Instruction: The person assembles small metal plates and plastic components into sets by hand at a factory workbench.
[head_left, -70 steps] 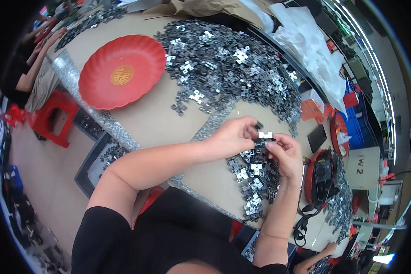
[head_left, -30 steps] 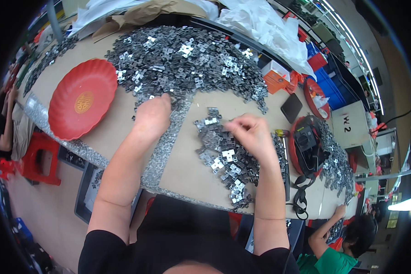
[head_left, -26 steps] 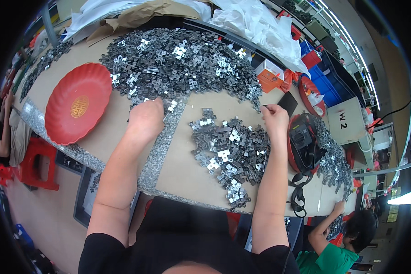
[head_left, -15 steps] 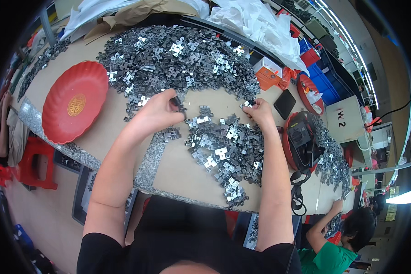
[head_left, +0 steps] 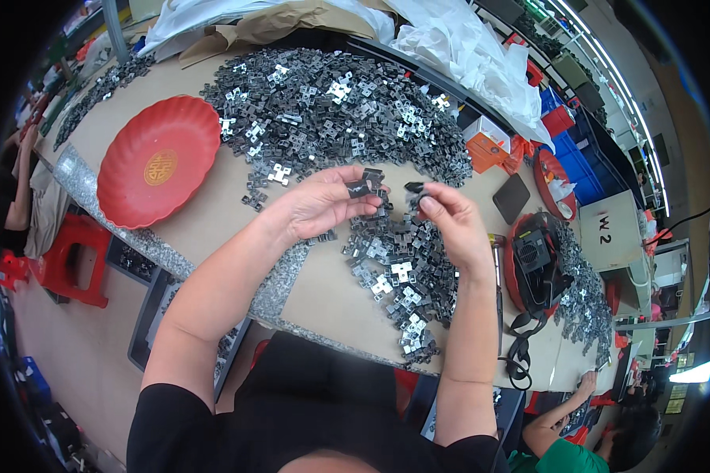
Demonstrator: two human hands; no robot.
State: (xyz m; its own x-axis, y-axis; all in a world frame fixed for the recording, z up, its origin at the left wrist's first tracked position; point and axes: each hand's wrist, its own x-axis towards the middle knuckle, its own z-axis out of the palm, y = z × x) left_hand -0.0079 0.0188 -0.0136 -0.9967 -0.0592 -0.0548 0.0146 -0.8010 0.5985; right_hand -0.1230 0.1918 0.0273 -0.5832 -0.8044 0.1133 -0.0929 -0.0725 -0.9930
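Note:
My left hand (head_left: 331, 203) is closed around a few small dark metal pieces (head_left: 372, 178), which stick out at its fingertips. Just to its right, my right hand (head_left: 454, 225) pinches a small dark metal piece (head_left: 415, 189) between thumb and finger; its exact shape is hard to make out. Both hands are above a smaller heap of flat notched metal pieces (head_left: 402, 272), some shiny and some dark. Beyond them spreads a much larger pile of the same pieces (head_left: 331, 110) on the tan board.
A red scalloped plate (head_left: 189, 126) lies at the left. To the right are a dark flat phone-like slab (head_left: 511, 198), a red bowl holding a black device (head_left: 533, 251), and an orange and white box (head_left: 485, 142). A co-worker in a green sleeve (head_left: 564, 457) sits at lower right.
My hands have come closer together, the left moving right and the right turning inward. Both have lifted off the pieces. The whole view has shifted slightly.

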